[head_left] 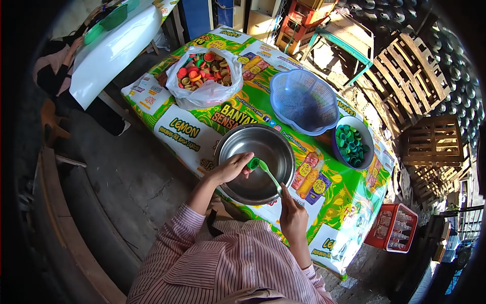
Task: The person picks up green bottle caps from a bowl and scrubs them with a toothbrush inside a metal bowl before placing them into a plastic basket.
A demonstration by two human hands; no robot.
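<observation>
Over a wide steel basin [238, 143], my left hand [234, 168] pinches a green bottle cap [252, 163] by its edge. My right hand [293, 213] grips the handle of a pale green toothbrush [270, 177], its head right at the cap. Behind the basin stands a blue plastic colander [304, 101]. A bowl [368, 138] to the right is filled with green caps [351, 146]. At the back left, a white plastic bag [188, 101] holds many red, brown and yellowish caps [202, 73].
A printed green and white cover [177, 126] lies over the table. Beyond it are a teal-framed stand [344, 40], wooden pallets [405, 76] and a red crate of bottles [391, 228]. At upper left, another person [55, 71] sits at a white table [119, 45] with green basins [112, 19].
</observation>
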